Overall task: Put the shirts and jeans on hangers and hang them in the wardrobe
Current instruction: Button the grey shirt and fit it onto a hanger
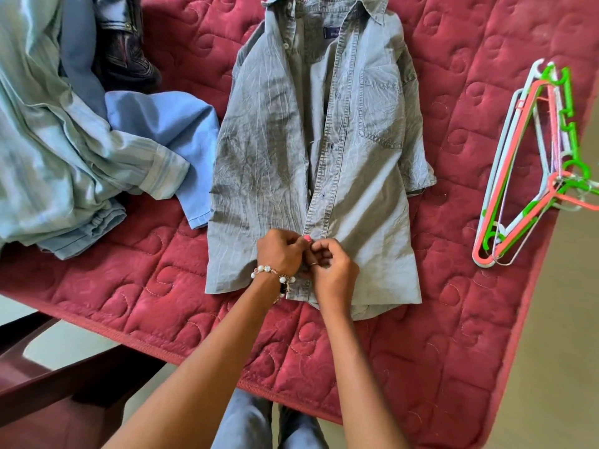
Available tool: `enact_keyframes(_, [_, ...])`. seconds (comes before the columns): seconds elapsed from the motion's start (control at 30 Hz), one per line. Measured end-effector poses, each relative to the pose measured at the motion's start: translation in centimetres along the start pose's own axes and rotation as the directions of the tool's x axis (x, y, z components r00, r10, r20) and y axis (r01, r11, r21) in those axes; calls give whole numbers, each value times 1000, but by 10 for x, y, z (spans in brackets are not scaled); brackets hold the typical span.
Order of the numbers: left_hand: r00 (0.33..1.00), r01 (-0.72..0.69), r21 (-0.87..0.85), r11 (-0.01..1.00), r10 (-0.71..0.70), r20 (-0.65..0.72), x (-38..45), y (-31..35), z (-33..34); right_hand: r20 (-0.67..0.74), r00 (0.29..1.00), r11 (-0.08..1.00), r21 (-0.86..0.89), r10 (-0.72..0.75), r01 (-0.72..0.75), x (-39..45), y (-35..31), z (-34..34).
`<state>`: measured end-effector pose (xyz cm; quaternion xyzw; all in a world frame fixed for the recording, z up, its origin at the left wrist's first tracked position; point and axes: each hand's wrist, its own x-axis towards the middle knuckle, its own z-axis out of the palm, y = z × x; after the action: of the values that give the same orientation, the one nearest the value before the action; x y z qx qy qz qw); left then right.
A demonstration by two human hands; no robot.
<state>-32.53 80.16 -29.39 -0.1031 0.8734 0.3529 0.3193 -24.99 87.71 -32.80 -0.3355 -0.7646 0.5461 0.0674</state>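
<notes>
Grey denim shirt (311, 157) is laid flat, front up, on a red quilted mattress (453, 319), collar at the far end, hem at the near edge. A dark blue label (332, 32) is sewn inside the collar; its writing is too small to be read. A chest pocket (382, 105) is seen on the shirt's right-of-frame side. The placket is closed along its middle stretch, open near the collar.

Left hand (280, 254) and right hand (334, 270) are brought together at the lower placket, just above the hem. Fingers of both are curled and the shirt front is pinched between them at a button spot; the button itself is hidden. A beaded bracelet (275, 277) is worn on the left wrist, a ring (314, 263) on the right hand.

Coloured plastic hangers (531, 163), white, coral and green, are stacked near the mattress's right edge, well apart from the shirt. Pale blue clothes (81, 150) are heaped at far left, with dark jeans (124, 43) behind them. Beige floor (564, 319) is seen at right, dark wooden furniture (48, 384) at lower left.
</notes>
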Motion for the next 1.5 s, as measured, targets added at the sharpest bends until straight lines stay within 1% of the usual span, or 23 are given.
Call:
enact_keyframes(0.13, [998, 63, -80, 995, -62, 16, 5, -5, 0, 44, 991, 983, 129, 129, -134, 0, 0, -5])
enact_keyframes(0.37, [994, 105, -121, 987, -104, 12, 6, -3, 1, 23, 987, 981, 108, 159, -160, 3, -3, -3])
enact_keyframes(0.63, [994, 112, 61, 992, -112, -6, 8, 2, 7, 101, 959, 937, 206, 265, -281, 7, 2, -4])
enact_keyframes(0.7, [995, 103, 88, 991, -103, 4, 8, 2, 9, 105, 957, 944, 167, 269, -284, 9, 2, -5])
enact_keyframes(0.77, [994, 110, 101, 989, -111, 12, 8, 2, 8, 113, 977, 982, 35, 178, -183, 13, 0, -8])
enact_keyframes(0.83, [986, 164, 91, 982, -167, 20, 9, 4, 6, 140, 989, 993, -98, -44, 58, 16, -3, -10])
enact_keyframes(0.9, [970, 232, 94, 968, -238, 55, 12, 8, 3, 177, 951, 936, -204, -253, 287, 17, -4, -9])
enact_keyframes(0.93, [964, 238, 106, 965, -248, 94, 13, 10, 1, 182, 938, 914, -233, -294, 332, 18, -3, -8])
enact_keyframes(0.97, [965, 210, 116, 971, -225, 133, 15, 10, -1, 155, 949, 923, -236, -273, 304, 17, -3, -6])
enact_keyframes(1.0, [969, 149, 136, 979, -172, 177, 17, 9, -2, 128, 974, 962, -179, -186, 207, 17, -6, -6])
enact_keyframes(1.03, [973, 61, 159, 985, -95, 213, 18, 7, -4, 131, 991, 997, -68, -24, 33, 19, -10, -6])
enact_keyframes(1.07, [973, -44, 183, 982, 1, 231, 18, 4, -7, 186, 969, 980, 88, 161, -180, 20, -13, -7])
enact_keyframes(1.13, [951, -281, 227, 933, 238, 198, 16, -8, -9, 356, 831, 796, 287, 428, -533, 22, -14, -11])
enact_keyframes(1.17, [931, -360, 232, 903, 333, 150, 13, -15, -11, 394, 784, 743, 292, 480, -602, 22, -13, -14])
enact_keyframes(1.2, [908, -418, 249, 874, 407, 96, 11, -24, -13, 380, 768, 732, 269, 516, -626, 22, -10, -18])
enact_keyframes(1.27, [863, -448, 385, 807, 503, -50, 3, -46, -17, 203, 838, 814, 206, 507, -543, 19, -1, -30])
enact_keyframes(1.3, [851, -417, 478, 773, 517, -92, -4, -56, -21, 59, 896, 887, 129, 439, -443, 14, 5, -39])
enact_keyframes(1.33, [857, -378, 548, 746, 507, -99, -11, -67, -27, -79, 945, 948, -12, 317, -319, 9, 13, -52])
enact_keyframes(1.37, [881, -328, 597, 732, 465, -87, -17, -78, -33, -170, 970, 960, -188, 176, -207, 2, 21, -66])
enact_keyframes(1.4, [913, -268, 631, 728, 402, -76, -24, -91, -39, -216, 975, 927, -356, 45, -122, -6, 30, -81])
enact_keyframes(1.43, [937, -193, 660, 726, 337, -97, -29, -104, -44, -227, 973, 866, -493, -34, -84, -14, 40, -96])
enact_keyframes(1.47, [943, -119, 674, 729, 295, -153, -34, -116, -49, -214, 975, 804, -589, -53, -85, -19, 51, -111])
enact_keyframes(1.5, [939, -58, 653, 755, 264, -222, -38, -126, -53, -205, 979, 768, -630, -24, -113, -24, 61, -122])
